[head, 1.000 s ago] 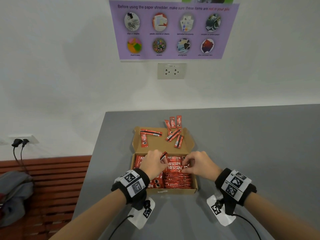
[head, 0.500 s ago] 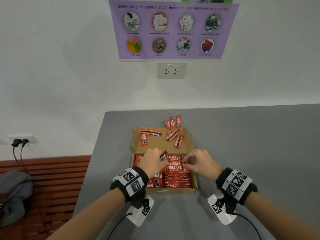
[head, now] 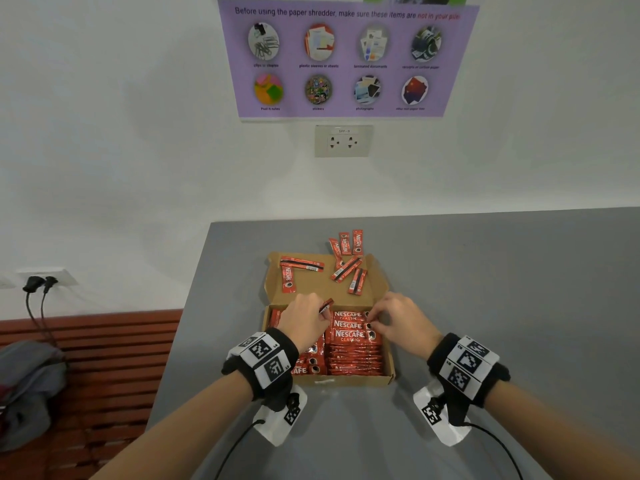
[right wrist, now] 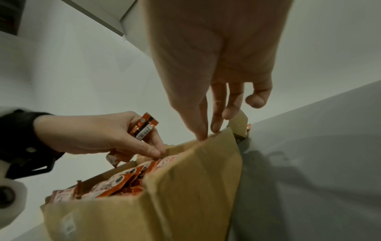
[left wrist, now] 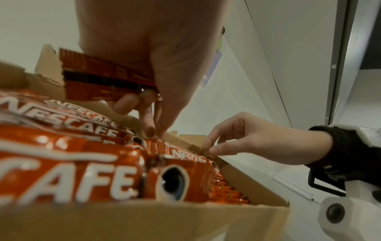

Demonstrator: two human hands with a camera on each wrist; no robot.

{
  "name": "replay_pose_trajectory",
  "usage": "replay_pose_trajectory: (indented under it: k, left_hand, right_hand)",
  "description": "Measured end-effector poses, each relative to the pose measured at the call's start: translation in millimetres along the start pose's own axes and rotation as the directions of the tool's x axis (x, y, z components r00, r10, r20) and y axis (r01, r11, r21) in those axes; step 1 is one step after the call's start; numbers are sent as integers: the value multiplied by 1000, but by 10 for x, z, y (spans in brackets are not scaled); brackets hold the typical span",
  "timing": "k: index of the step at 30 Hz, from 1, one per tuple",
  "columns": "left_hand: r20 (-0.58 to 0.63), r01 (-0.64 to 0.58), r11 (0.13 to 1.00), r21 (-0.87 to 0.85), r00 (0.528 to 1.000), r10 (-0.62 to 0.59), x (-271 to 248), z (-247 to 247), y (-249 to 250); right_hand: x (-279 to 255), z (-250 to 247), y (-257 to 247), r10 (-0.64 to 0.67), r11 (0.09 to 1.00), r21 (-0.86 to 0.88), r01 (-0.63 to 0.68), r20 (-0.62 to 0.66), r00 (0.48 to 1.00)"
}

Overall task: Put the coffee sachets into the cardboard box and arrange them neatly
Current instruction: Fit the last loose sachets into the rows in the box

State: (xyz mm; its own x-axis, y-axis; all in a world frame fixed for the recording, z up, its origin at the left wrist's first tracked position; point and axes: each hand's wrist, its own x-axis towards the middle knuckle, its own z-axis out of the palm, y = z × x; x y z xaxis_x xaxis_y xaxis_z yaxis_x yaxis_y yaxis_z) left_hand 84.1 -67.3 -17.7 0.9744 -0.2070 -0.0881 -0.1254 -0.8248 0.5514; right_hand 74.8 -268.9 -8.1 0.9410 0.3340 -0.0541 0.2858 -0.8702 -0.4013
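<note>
A brown cardboard box [head: 346,380] lies open on the grey table, filled with rows of red Nescafe sachets [head: 353,355]. My left hand [head: 323,317] is over the box's far left part and holds one sachet [head: 326,305] in its curled fingers. Its thumb and forefinger tips touch the packed row [left wrist: 115,128]. My right hand [head: 372,320] is at the far right corner and pinches the end of a top sachet [left wrist: 185,154] beside the box wall [right wrist: 185,195]. The held sachet [right wrist: 144,128] sticks up from the left hand [right wrist: 156,151].
Several loose sachets [head: 346,268] lie on the opened lid [head: 318,289], and three more [head: 346,242] lie on the table just beyond it. The table's left edge [head: 180,323] drops to a wooden bench [head: 104,358]. A white wall stands behind.
Both hands have stayed over the far end of the box, with only small shifts of the fingers. The left hand still holds its sachet.
</note>
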Motion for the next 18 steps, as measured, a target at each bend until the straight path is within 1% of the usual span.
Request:
replay_pose_trajectory:
  k: [1, 3, 5, 7, 8, 10, 12, 14, 15, 17, 18]
  left_hand:
    - [-17, -3, 999, -45, 1000, 2, -7, -8, 17]
    - [-94, -48, 984, -172, 995, 32, -38, -54, 79]
    - [-197, -119, 941, -317, 979, 57, -78, -125, 164]
    - [-255, -178, 888, -425, 964, 71, -108, -184, 264]
    - [-256, -195, 862, -467, 963, 79, -119, -200, 312]
    - [-235, -196, 830, -521, 969, 81, -132, -213, 384]
    - [-242, -188, 850, -492, 967, 74, -139, -235, 394]
    - [-278, -196, 866, -460, 958, 69, -145, -280, 330]
    - [-271, -200, 847, -492, 960, 69, -150, -308, 285]
    - [-178, -159, 809, -565, 982, 68, -166, -342, 178]
    - [-118, -118, 822, -557, 991, 63, -171, -345, 129]
  right_hand:
    - [-2, -12, -16, 1, 1000, 18, -1, -16, 1000]
    - [0, -40, -74, -8, 996, 86, 13, -60, 998]
    - [3, -50, -195, -51, 981, 186, 63, -70, 996]
    - [4, -31, -360, -120, 943, 307, 130, -53, 991]
    - [10, -8, -434, -158, 917, 361, 172, -68, 985]
    - [41, 13, -528, -163, 884, 425, 194, -108, 981]
    - [68, -6, -548, -135, 878, 442, 186, -144, 980]
    - [69, -61, -483, -104, 875, 466, 129, -79, 991]
    - [45, -103, -445, -76, 887, 454, 83, -35, 997]
    - [8, -132, -312, -11, 894, 448, 3, 15, 1000]
    - [-12, -136, -243, 4, 893, 451, -11, 15, 1000]
